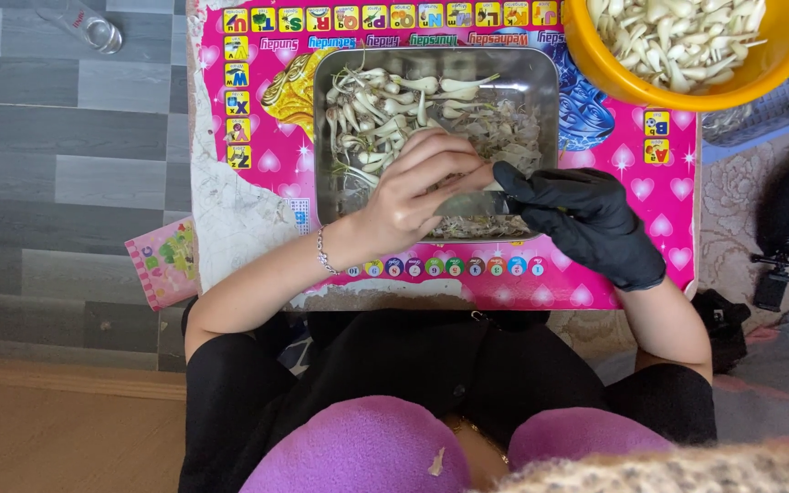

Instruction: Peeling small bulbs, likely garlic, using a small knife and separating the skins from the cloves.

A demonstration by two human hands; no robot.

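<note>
My bare left hand, with a bracelet at the wrist, is curled over the near part of a metal tray and pinches a small white bulb. My right hand wears a black glove and meets the left at that bulb, its fingers closed; a thin blade may be in it, but I cannot tell. The tray holds several unpeeled white bulbs with roots at its far left and a heap of skins and trimmings at its right.
The tray rests on a pink children's board with letters and hearts. An orange bowl of peeled bulbs stands at the far right. A glass sits on the grey floor, a pink card lies left, a black object right.
</note>
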